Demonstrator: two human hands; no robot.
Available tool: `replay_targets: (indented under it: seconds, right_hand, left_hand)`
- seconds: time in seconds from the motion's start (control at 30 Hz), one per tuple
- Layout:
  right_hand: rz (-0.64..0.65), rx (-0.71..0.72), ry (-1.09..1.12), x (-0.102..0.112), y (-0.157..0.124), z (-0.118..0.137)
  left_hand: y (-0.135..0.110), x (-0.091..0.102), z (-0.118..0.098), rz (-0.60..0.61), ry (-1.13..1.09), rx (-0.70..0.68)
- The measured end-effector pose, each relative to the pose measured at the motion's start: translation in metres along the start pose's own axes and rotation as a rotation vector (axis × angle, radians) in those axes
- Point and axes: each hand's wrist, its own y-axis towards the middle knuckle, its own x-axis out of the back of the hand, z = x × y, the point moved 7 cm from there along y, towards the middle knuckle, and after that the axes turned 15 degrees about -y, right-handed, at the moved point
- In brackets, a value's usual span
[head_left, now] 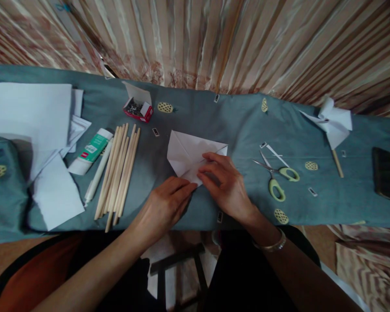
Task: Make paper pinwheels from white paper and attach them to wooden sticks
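A sheet of white paper with diagonal creases lies on the cloth in front of me. At its near corner my left hand is closed, thumb and fingers pinching the edge. My right hand rests on the paper's right part, its fingers apart and slightly bent, covering some of the sheet. To the right of that hand lie scissors with green handles, blades parted, beside thin paper strips. Left of my left hand is a bunch of wooden sticks.
A red box of small metal pieces stands open at the back. On the left are a green-and-white glue tube, a slim white tube and paper sheets. A paper pinwheel and a dark phone lie on the right.
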Motion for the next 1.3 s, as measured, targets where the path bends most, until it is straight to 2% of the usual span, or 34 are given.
replay_targets:
  seconds: [0.4, 0.87, 1.1, 1.3]
  right_hand:
    - [0.034, -0.005, -0.026, -0.004, -0.002, 0.000]
    - [0.011, 0.032, -0.064, -0.004, -0.002, 0.005]
    - [0.049, 0.087, -0.121, -0.008, -0.002, 0.008]
    - [0.120, 0.082, -0.058, -0.016, -0.006, 0.008]
  left_hand:
    - [0.004, 0.000, -0.001, 0.012, -0.003, 0.011]
    - [0.008, 0.001, -0.001, 0.019, -0.019, 0.030]
    - [0.008, 0.001, -0.001, 0.021, -0.008, 0.024]
    - [0.008, 0.000, -0.001, 0.022, -0.005, 0.025]
